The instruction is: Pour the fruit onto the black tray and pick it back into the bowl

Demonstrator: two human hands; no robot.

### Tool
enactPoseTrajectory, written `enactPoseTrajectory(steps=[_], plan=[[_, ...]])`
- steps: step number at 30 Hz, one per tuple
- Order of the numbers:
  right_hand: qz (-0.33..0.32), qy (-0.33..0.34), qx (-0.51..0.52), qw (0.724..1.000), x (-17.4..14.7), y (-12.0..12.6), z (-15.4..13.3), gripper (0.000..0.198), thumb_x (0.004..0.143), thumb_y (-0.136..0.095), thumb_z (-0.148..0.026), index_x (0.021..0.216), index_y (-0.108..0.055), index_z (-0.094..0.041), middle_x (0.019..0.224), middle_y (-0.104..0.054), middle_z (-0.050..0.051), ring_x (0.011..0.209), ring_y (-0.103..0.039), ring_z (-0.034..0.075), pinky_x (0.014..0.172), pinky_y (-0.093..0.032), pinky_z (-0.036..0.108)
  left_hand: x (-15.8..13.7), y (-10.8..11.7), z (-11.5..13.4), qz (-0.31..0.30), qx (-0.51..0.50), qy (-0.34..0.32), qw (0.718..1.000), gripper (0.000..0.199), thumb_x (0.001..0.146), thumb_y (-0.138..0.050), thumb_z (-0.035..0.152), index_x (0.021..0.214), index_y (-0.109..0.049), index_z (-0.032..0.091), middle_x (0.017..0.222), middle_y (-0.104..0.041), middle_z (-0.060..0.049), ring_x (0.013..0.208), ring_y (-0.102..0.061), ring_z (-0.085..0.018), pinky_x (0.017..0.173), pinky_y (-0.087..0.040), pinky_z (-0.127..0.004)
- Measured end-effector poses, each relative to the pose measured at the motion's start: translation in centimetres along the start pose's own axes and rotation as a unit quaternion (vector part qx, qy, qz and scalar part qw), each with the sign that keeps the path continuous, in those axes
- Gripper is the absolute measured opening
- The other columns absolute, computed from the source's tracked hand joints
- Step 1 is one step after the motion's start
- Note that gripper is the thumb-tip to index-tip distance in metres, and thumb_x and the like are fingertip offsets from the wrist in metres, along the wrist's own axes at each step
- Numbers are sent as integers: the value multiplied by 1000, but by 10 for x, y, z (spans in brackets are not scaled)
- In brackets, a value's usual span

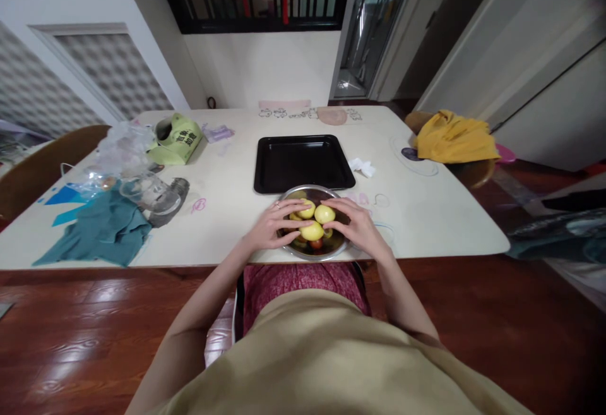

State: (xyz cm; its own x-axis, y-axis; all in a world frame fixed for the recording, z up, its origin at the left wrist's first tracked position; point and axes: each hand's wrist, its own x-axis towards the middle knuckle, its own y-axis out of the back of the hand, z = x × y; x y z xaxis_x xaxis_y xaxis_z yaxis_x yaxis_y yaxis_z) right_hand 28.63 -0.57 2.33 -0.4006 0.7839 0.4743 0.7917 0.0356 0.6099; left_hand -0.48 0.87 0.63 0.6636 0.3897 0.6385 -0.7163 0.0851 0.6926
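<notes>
At the near edge of the table stands a round metal bowl [303, 256] holding several yellow, lemon-like fruits [312, 231]. Something reddish shows low in the bowl, partly hidden. My left hand [275, 224] reaches over the bowl's left side, its fingers spread and touching the yellow fruits. From the right comes my right hand [356, 224], fingers and thumb apart around a yellow fruit [324, 214] at their tips. Neither hand lifts anything. Just behind the bowl lies a black rectangular baking tray [303, 163] with nothing on it.
A crumpled white tissue [362, 167] lies right of the tray. On the left are a teal cloth [97, 228], a clear plastic container [150, 194], plastic bags [124, 146] and a green bag [177, 139]. A yellow cloth [455, 137] hangs over a chair at the right.
</notes>
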Motion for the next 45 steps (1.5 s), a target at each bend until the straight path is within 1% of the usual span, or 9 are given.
enactPoseTrajectory(steps=[12, 20, 24, 28, 33, 37, 40, 42, 45], plan=[[-24, -5, 9, 1000, -5, -4, 5, 53, 99, -75, -39, 150, -65, -29, 149, -70, 9, 140, -65, 32, 121, -52, 53, 0, 0, 1, -3, 17, 4, 1000, 46, 103, -65, 27, 149, -65, 37, 159, -60, -8, 151, -51, -31, 120, -47, -57], [18, -27, 7, 999, -12, 4, -2, 47, 100, -71, -43, 145, -69, -29, 144, -73, 9, 133, -69, 30, 119, -54, 53, 0, 1, 4, -5, 18, 19, 1000, 48, 105, -60, 32, 153, -61, 36, 159, -60, -9, 150, -54, -32, 120, -47, -58], [98, -53, -18, 994, -19, 9, -2, 40, 102, -68, -47, 135, -74, -27, 134, -77, 10, 125, -72, 30, 114, -56, 52, 1, 0, 7, 37, 17, 29, 999, 51, 108, -56, 31, 159, -53, 32, 155, -63, -12, 146, -57, -31, 120, -47, -57], [144, -116, -22, 983, -29, 9, 8, 48, 101, -64, -57, 133, -72, -23, 123, -78, 13, 108, -76, 29, 101, -63, 49, 1, -2, 9, 132, 25, 73, 988, 46, 110, -50, 29, 156, -56, 27, 147, -67, -13, 140, -60, -29, 118, -49, -56], [101, -195, 9, 975, -35, -1, 21, 51, 102, -56, -60, 127, -72, -18, 108, -81, 12, 90, -77, 27, 87, -64, 44, 1, -4, 9, 226, 56, 156, 960, 36, 112, -48, 31, 144, -64, 23, 138, -70, -13, 132, -64, -27, 115, -53, -52], [78, -213, 28, 973, -29, -7, 20, 48, 102, -52, -59, 113, -74, -18, 103, -82, 11, 93, -77, 29, 89, -63, 44, 2, -5, 9, 236, 63, 179, 953, 32, 112, -49, 29, 137, -66, 21, 134, -70, -13, 128, -65, -25, 113, -54, -49], [35, -233, 78, 969, -27, -9, 17, 46, 93, -64, -61, 105, -73, -18, 97, -82, 10, 88, -77, 29, 81, -65, 42, 2, -4, 10, 231, 61, 167, 956, 31, 111, -49, 28, 136, -66, 22, 133, -70, -12, 127, -65, -25, 112, -54, -48], [-7, -282, 134, 950, -28, -11, 14, 45, 87, -70, -60, 104, -70, -18, 85, -79, 8, 72, -76, 27, 65, -65, 39, 2, -3, 11, 219, 54, 151, 963, 32, 111, -50, 29, 138, -65, 22, 134, -70, -12, 128, -65, -26, 112, -54, -49], [-31, -374, 225, 899, -30, -17, 9, 32, 84, -66, -49, 97, -65, -20, 66, -72, 3, 49, -66, 22, 45, -57, 33, 5, -3, 17, 181, 32, 120, 976, 37, 109, -54, 33, 144, -62, 24, 138, -67, -14, 131, -63, -29, 114, -51, -53]])
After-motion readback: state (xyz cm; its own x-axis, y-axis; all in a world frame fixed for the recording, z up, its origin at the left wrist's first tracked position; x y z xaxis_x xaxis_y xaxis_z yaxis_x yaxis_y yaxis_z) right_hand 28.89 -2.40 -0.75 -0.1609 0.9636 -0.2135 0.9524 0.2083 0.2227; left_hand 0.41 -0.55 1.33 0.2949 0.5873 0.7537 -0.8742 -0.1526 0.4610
